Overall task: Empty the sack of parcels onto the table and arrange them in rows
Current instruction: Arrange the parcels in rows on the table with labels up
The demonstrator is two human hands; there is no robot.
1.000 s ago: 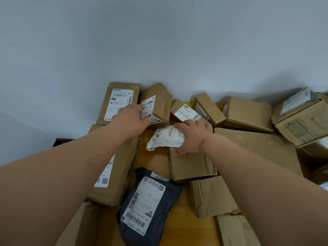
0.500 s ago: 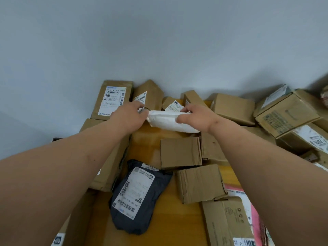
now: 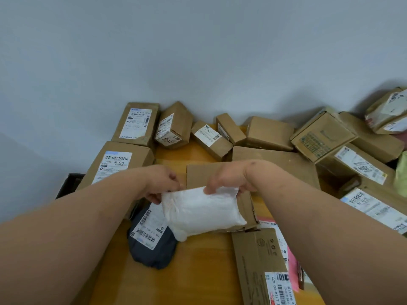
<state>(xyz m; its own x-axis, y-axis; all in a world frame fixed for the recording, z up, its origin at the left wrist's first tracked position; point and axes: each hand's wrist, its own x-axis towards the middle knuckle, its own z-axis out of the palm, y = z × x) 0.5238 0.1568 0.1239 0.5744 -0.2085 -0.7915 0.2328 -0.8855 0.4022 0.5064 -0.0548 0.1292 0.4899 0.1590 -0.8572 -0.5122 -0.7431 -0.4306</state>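
At the far left, against the grey wall [image 3: 198, 51], two labelled cardboard boxes sit one behind the other: the far one [image 3: 136, 123] flat, the nearer one [image 3: 119, 162] partly hidden by the left forearm. Just right of them a small box [image 3: 172, 126] stands tilted on the wooden table [image 3: 198, 271]. And here is the left hand [image 3: 159, 183], fingers curled, pinching the left top corner of the white padded parcel [image 3: 201, 211]. The parcel hangs in mid-air above the table, its lower left corner overlapping the dark grey mailer bag [image 3: 152, 247] that lies flat with its barcode label up. Over to the right hand [image 3: 226, 180], fingers bent down over the parcel's top edge, gripping it too. Behind the hands lies a plain flat box [image 3: 275, 164]. Near right, a long carton [image 3: 259, 265] with a barcode label points toward the camera, touching a pink packet [image 3: 291, 260]. Far right, more boxes are heaped up, one with green print [image 3: 321, 137].
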